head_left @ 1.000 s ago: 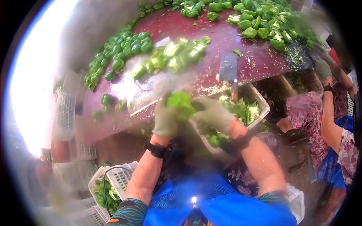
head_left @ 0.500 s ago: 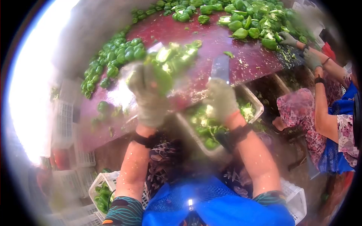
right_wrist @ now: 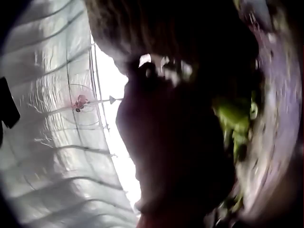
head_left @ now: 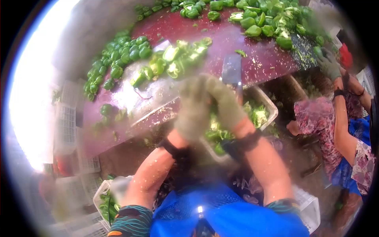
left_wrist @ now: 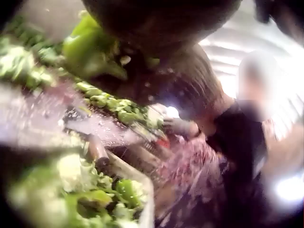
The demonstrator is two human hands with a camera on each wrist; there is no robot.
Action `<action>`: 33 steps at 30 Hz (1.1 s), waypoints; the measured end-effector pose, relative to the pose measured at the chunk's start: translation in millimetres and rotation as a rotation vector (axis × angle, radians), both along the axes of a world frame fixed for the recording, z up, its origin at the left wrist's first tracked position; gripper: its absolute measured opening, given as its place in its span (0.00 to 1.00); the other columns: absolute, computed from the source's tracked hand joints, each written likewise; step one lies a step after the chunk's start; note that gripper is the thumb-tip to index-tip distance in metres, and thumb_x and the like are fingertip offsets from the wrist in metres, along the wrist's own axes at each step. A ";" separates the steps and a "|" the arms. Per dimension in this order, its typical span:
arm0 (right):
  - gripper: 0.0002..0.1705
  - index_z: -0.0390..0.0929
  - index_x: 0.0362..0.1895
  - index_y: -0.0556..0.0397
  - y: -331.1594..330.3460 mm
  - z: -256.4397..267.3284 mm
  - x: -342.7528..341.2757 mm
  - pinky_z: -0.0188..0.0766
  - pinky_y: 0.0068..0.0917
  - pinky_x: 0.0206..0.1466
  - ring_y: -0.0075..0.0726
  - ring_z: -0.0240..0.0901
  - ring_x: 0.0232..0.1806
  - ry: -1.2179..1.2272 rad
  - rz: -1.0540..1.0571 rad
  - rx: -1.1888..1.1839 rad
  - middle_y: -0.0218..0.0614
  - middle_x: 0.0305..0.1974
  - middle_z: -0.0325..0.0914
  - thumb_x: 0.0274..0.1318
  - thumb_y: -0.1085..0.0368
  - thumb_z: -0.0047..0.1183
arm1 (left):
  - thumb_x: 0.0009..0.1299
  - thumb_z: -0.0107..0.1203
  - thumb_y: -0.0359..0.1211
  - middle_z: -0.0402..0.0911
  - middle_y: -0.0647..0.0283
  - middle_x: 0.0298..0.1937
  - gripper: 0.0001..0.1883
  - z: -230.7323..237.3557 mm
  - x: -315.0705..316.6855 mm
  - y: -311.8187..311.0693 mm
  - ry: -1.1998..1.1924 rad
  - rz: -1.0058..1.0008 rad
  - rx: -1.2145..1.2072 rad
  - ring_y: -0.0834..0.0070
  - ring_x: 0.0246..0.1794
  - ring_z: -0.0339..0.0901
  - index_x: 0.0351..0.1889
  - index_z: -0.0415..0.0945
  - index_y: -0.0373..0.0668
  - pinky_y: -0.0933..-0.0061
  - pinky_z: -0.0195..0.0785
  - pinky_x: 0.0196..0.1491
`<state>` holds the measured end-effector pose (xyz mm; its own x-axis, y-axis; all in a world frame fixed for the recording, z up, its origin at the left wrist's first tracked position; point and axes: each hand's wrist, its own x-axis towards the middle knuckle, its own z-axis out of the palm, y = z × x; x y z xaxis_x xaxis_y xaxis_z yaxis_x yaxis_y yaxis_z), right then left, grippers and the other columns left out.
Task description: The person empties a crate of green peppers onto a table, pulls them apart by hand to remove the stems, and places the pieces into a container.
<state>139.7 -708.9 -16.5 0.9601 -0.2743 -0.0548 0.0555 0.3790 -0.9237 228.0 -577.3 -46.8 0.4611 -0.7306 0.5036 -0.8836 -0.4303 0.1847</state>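
My gloved left hand and gloved right hand meet in front of the table edge, above a white crate. Between them is a green bell pepper, visible in the left wrist view and hidden behind the gloves in the head view. The left hand grips it from above; the right hand's bent fingers come onto it from the other side. Pepper pieces fill the crate below. Close beyond the right hand, a cleaver lies on the table, its handle toward the crate.
Cut peppers lie on the red table, whole peppers to the left, and a big heap at the back right. Another person's gloved hand works at the right. A basket with peppers stands at lower left.
The left hand has come back from the table's peppers with one. The right hand, over the crate half a second ago, has moved left to meet it. The earlier pepper is gone from the hands.
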 end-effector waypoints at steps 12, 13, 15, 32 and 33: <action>0.28 0.63 0.69 0.60 -26.3 -26.9 7.5 0.70 0.38 0.63 0.41 0.72 0.60 -0.091 -0.004 -0.301 0.43 0.56 0.75 0.71 0.56 0.42 | 0.64 0.46 0.18 0.75 0.52 0.56 0.26 35.6 -1.1 12.3 1.345 0.247 -0.743 0.60 0.51 0.78 0.64 0.66 0.31 0.62 0.77 0.53; 0.29 0.63 0.68 0.60 -24.5 -22.8 6.8 0.73 0.37 0.61 0.41 0.74 0.59 -0.050 -0.019 -0.169 0.43 0.55 0.75 0.70 0.57 0.45 | 0.63 0.46 0.16 0.76 0.50 0.58 0.29 37.1 -0.5 20.2 1.552 0.290 -0.822 0.58 0.52 0.79 0.66 0.65 0.30 0.62 0.79 0.53; 0.27 0.67 0.66 0.60 -23.1 -42.2 12.1 0.74 0.34 0.59 0.37 0.75 0.57 -0.073 0.068 -0.221 0.41 0.54 0.76 0.65 0.61 0.50 | 0.60 0.46 0.15 0.77 0.50 0.56 0.30 4.8 13.7 36.6 1.375 0.138 -0.668 0.58 0.52 0.79 0.65 0.66 0.30 0.62 0.78 0.55; 0.23 0.73 0.60 0.52 30.0 -30.6 2.9 0.80 0.37 0.43 0.39 0.83 0.40 -0.166 0.039 -0.942 0.43 0.41 0.84 0.59 0.66 0.52 | 0.58 0.45 0.14 0.79 0.56 0.53 0.30 0.8 -20.1 52.8 1.338 0.162 -0.647 0.65 0.51 0.80 0.63 0.70 0.32 0.65 0.78 0.51; 0.23 0.74 0.60 0.51 30.4 -29.8 5.1 0.80 0.34 0.43 0.37 0.83 0.41 -0.119 0.118 -0.912 0.41 0.42 0.83 0.59 0.65 0.53 | 0.61 0.49 0.17 0.80 0.58 0.51 0.26 -2.8 -19.6 61.6 1.233 0.113 -0.575 0.69 0.49 0.80 0.61 0.72 0.34 0.68 0.77 0.49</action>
<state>144.9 -678.5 -46.3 0.9700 -0.0634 0.2346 0.1760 -0.4826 -0.8580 208.4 -515.7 -49.6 0.8707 -0.4884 -0.0572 0.0182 -0.0842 0.9963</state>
